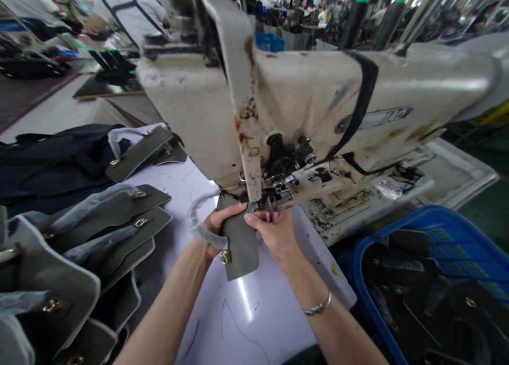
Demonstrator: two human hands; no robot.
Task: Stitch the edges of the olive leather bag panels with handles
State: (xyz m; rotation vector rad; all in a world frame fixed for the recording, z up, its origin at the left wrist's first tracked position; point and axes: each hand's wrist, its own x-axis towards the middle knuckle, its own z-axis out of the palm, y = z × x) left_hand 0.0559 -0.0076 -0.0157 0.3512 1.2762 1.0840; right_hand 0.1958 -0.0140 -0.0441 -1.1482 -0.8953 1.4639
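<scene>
My left hand (pixel 217 222) is closed round a grey-green bag panel (pixel 240 248), its thumb lying across the face. The panel has a handle (pixel 194 216) wrapped in clear plastic and a gold-coloured metal fitting (pixel 225 257). Its far end lies beneath the head of the sewing machine (pixel 183 100), near the needle area. My right hand (pixel 276 235) is beside the panel's right edge, with the thumb tip pointing at that edge. Small thread snips (pixel 272 205) stick up from its curled fingers, blades pointing away from me. Their handles are mostly hidden in the hand.
Similar panels with wrapped handles (pixel 115 227) are piled on the left of the white table (pixel 214 312), next to dark fabric (pixel 51 163). A blue basket (pixel 366 238) at right holds more panels. Loose threads lie up front. A person in white (pixel 131 15) is beyond the machine.
</scene>
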